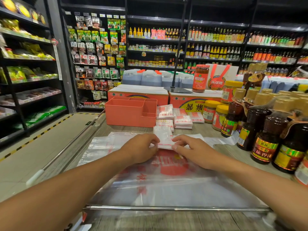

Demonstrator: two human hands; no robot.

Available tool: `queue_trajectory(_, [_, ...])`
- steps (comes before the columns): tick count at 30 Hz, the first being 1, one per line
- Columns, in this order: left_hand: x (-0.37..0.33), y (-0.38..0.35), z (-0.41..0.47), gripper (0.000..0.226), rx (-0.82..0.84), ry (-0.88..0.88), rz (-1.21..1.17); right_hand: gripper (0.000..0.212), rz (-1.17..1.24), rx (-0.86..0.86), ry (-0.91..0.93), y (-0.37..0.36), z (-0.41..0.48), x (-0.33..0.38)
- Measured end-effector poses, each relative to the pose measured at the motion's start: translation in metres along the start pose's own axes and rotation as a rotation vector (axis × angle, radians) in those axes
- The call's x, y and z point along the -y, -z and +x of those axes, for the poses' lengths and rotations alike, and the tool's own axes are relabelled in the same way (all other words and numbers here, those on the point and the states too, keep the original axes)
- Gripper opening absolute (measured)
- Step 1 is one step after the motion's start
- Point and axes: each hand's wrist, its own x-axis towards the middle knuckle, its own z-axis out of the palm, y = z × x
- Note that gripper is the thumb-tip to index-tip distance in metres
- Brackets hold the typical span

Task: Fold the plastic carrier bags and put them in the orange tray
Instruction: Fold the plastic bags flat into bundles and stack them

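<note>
A small folded white plastic bag with red print lies on top of flat, unfolded clear bags spread over the counter. My left hand pinches its left edge and my right hand pinches its right edge, fingers curled on the fold. The orange tray, with several compartments, stands behind at centre left. Its visible compartments look bare. Folded bags are stacked in small piles just right of the tray.
Dark sauce bottles and yellow-lidded jars crowd the right side. Orange cartons and a tall red jar stand behind the tray. A metal rail runs along the counter's near edge. Shop shelves surround; an aisle lies left.
</note>
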Motion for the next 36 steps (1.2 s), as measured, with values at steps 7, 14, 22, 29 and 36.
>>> queue_trajectory(7, [0.0069,-0.0019,0.0037,0.030,-0.051,-0.016,-0.048,0.025,-0.009,-0.026,0.032,0.0028,0.0010,-0.0001])
queue_trajectory(14, [0.0055,-0.0061,0.0058,0.022,-0.042,-0.021,-0.152,0.019,0.061,-0.089,-0.005,0.0002,0.0061,-0.0069])
queue_trajectory(22, [0.0087,-0.0064,0.0070,0.007,-0.025,-0.042,-0.141,0.028,0.008,-0.068,-0.011,0.0014,0.0067,-0.0056])
queue_trajectory(29, [0.0082,-0.0088,0.0072,0.007,-0.071,-0.022,-0.200,0.013,0.024,-0.112,-0.030,0.0008,0.0069,-0.0073])
queue_trajectory(36, [0.0052,-0.0086,0.0057,0.006,-0.015,0.058,-0.343,0.005,0.175,-0.080,-0.069,0.0000,0.0050,-0.0032])
